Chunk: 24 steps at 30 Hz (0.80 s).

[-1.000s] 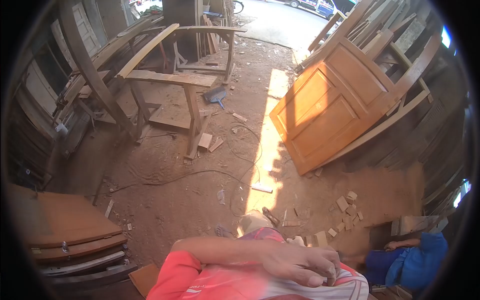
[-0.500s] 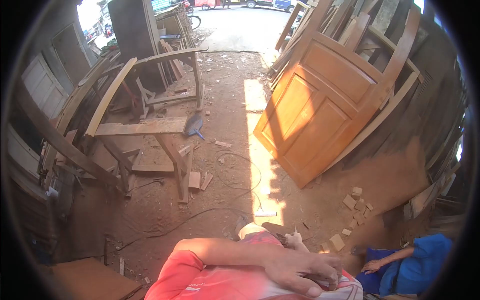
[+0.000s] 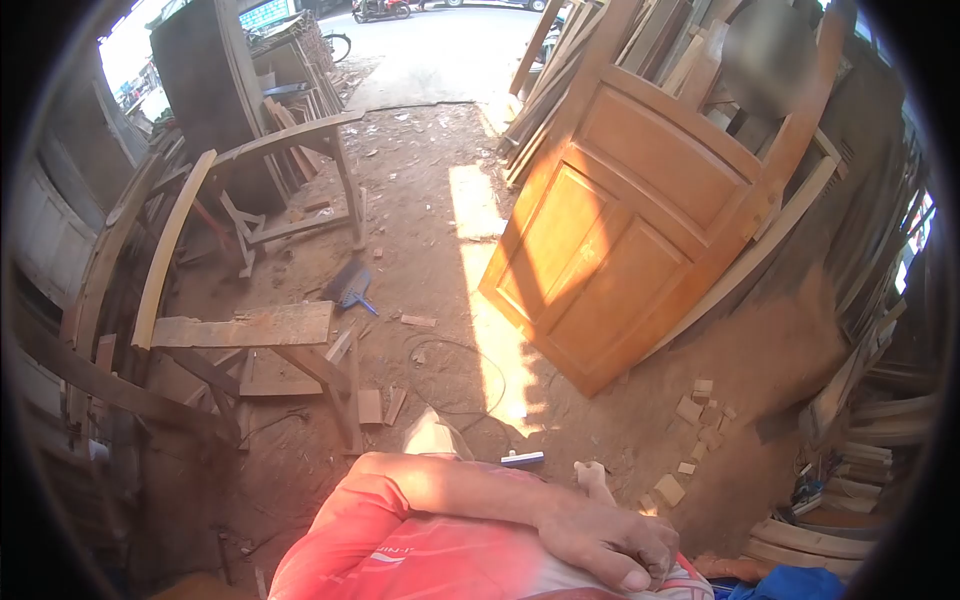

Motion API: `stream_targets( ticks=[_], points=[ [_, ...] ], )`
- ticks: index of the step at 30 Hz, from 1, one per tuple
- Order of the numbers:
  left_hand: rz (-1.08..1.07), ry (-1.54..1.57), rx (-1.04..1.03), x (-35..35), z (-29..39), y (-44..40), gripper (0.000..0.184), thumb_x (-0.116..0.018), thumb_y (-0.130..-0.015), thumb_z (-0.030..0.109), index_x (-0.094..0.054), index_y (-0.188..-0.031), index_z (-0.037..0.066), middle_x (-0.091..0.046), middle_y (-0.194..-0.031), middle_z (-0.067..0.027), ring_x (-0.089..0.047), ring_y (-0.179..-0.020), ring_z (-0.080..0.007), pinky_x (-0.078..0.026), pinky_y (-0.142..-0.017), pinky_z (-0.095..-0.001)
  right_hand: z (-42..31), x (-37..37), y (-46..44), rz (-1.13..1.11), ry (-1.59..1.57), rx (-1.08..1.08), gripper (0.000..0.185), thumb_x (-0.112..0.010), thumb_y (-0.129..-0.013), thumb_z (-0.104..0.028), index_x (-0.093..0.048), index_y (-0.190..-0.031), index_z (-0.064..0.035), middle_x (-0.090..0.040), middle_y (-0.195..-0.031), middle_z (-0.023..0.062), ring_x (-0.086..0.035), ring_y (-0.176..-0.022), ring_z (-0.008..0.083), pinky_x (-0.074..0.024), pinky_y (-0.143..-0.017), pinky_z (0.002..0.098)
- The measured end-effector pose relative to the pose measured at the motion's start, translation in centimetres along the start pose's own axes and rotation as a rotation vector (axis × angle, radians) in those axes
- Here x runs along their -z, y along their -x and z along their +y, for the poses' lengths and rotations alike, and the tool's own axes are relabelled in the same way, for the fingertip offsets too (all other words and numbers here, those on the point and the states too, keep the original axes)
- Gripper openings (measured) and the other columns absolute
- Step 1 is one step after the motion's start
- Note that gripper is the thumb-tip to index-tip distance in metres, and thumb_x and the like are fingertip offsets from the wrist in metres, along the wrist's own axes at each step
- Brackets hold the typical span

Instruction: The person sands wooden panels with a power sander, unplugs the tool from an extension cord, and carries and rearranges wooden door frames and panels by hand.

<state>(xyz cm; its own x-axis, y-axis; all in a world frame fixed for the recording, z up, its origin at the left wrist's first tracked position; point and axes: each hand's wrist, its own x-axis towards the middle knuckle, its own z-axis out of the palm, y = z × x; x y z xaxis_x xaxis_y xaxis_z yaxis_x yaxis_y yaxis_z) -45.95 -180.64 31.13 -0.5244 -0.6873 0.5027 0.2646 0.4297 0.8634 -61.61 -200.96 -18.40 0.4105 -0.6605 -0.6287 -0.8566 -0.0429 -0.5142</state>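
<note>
My left arm crosses the front of my red shirt [image 3: 450, 555]. My left hand [image 3: 610, 545] rests at the shirt's right side, with curled fingers and the thumb lower down; whatever lies under the fingertips is hidden. Beyond that forearm shows a small part of what looks like my right hand [image 3: 593, 480], low over the floor. The forearm covers most of it, and I cannot make out its fingers or anything in them. A white and blue bar-shaped object [image 3: 522, 459] lies on the ground just beyond.
A brown panelled door [image 3: 615, 220] leans against stacked timber at right. Small wood blocks [image 3: 690, 410] lie below it. Wooden trestles [image 3: 245, 328] stand at left, near a blue-handled dustpan or broom [image 3: 352, 288]. A cable [image 3: 500, 375] loops across the floor. Blue clothing [image 3: 800, 583] shows bottom right.
The view has shifted, so the trestles and door sit further left. The person in blue has mostly left the frame. My left hand stays at the shirt's side, its fingers more curled.
</note>
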Motion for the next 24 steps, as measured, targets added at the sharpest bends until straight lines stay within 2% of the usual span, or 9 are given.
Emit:
stream_targets(
  ticks=[1, 3, 6, 8, 12, 14, 17, 21, 24],
  points=[
    [0.049, 0.085, -0.118, 0.5, -0.1, -0.1, 0.066, -0.052, -0.099, 0.062, -0.061, -0.11, -0.002, -0.054, -0.118, -0.0214, -0.051, -0.116, -0.0373, -0.041, -0.099, -0.0472, 1.7, -0.9, -2.0, 0.017, -0.041, -0.061, 0.037, -0.074, -0.087, -0.03, -0.074, -0.099, 0.0056, -0.077, -0.084, 0.0162, -0.075, -0.079, 0.0251, -0.0574, -0.071, 0.0406],
    [0.092, 0.181, -0.241, 2.4, 1.9, 0.8, 0.08, -0.06, -0.094, 0.07, -0.066, -0.131, -0.001, -0.058, -0.139, -0.026, -0.053, -0.13, -0.042, -0.041, -0.109, -0.0497, 1.4, -1.3, -2.1, 0.023, -0.016, -0.133, 0.037, -0.074, -0.087, -0.03, -0.074, -0.098, 0.0055, -0.076, -0.083, 0.016, -0.075, -0.078, 0.025, -0.0574, -0.071, 0.0405],
    [0.123, -0.055, -0.407, 7.1, 5.0, 3.9, 0.077, -0.058, -0.096, 0.069, -0.068, -0.128, -0.001, -0.067, -0.119, -0.0235, -0.062, -0.112, -0.0387, -0.048, -0.098, -0.0482, -0.1, -3.1, -0.3, 0.03, 0.008, -0.242, 0.036, -0.074, -0.087, -0.03, -0.074, -0.098, 0.0053, -0.076, -0.082, 0.0157, -0.075, -0.077, 0.0248, -0.0575, -0.07, 0.0405],
    [-0.067, 0.117, -0.153, 9.6, 5.3, 6.5, 0.062, -0.044, -0.104, 0.056, -0.056, -0.089, -0.003, -0.051, -0.1, -0.0185, -0.048, -0.107, -0.0337, -0.041, -0.092, -0.0457, -1.4, -4.9, 1.1, 0.051, -0.015, -0.317, 0.036, -0.074, -0.087, -0.03, -0.074, -0.097, 0.0052, -0.076, -0.082, 0.0156, -0.075, -0.076, 0.0247, -0.0576, -0.07, 0.0405],
    [-0.249, 0.134, -0.014, 16.2, 8.4, 10.9, 0.062, -0.046, -0.104, 0.055, -0.06, -0.098, -0.005, -0.053, -0.109, -0.0209, -0.049, -0.114, -0.0353, -0.041, -0.095, -0.0467, -7.3, -7.7, 2.5, 0.081, -0.103, -0.431, 0.036, -0.073, -0.088, -0.03, -0.074, -0.097, 0.0049, -0.076, -0.081, 0.0152, -0.075, -0.075, 0.0244, -0.0577, -0.07, 0.0404],
    [-0.376, 0.176, -0.056, 19.5, 9.6, 12.5, 0.064, -0.049, -0.103, 0.054, -0.063, -0.115, -0.007, -0.053, -0.122, -0.0237, -0.048, -0.122, -0.0381, -0.041, -0.102, -0.0485, -10.8, -9.3, 1.6, 0.095, -0.159, -0.434, 0.035, -0.073, -0.088, -0.03, -0.074, -0.096, 0.0048, -0.076, -0.08, 0.015, -0.075, -0.074, 0.0243, -0.0577, -0.069, 0.0404],
    [-0.307, 0.219, -0.194, 21.7, 11.2, 14.8, 0.065, -0.05, -0.103, 0.052, -0.061, -0.126, -0.009, -0.053, -0.13, -0.0246, -0.045, -0.128, -0.0402, -0.038, -0.109, -0.0485, -17.7, -10.5, -0.2, 0.162, -0.307, -0.241, 0.032, -0.074, -0.09, -0.027, -0.073, -0.094, 0.0049, -0.074, -0.082, 0.0139, -0.072, -0.07, 0.0214, -0.0569, -0.063, 0.0379],
    [-0.281, 0.241, -0.277, 23.1, 13.3, 16.1, 0.066, -0.05, -0.104, 0.051, -0.059, -0.13, -0.01, -0.052, -0.134, -0.0254, -0.044, -0.131, -0.0416, -0.035, -0.115, -0.0482, -25.0, -11.2, -1.6, 0.26, -0.474, -0.114, 0.028, -0.073, -0.092, -0.024, -0.07, -0.091, 0.0038, -0.071, -0.085, 0.0126, -0.069, -0.068, 0.0189, -0.0563, -0.056, 0.0345],
    [-0.307, 0.334, -0.275, 25.1, 14.2, 17.1, 0.063, -0.05, -0.104, 0.051, -0.062, -0.121, -0.009, -0.054, -0.124, -0.0231, -0.048, -0.122, -0.0389, -0.039, -0.108, -0.0478, -26.6, -11.7, -2.8, 0.307, -0.364, -0.074, 0.029, -0.073, -0.092, -0.024, -0.068, -0.098, 0.0039, -0.071, -0.088, 0.0133, -0.073, -0.072, 0.0218, -0.0558, -0.056, 0.0347]
  ],
)
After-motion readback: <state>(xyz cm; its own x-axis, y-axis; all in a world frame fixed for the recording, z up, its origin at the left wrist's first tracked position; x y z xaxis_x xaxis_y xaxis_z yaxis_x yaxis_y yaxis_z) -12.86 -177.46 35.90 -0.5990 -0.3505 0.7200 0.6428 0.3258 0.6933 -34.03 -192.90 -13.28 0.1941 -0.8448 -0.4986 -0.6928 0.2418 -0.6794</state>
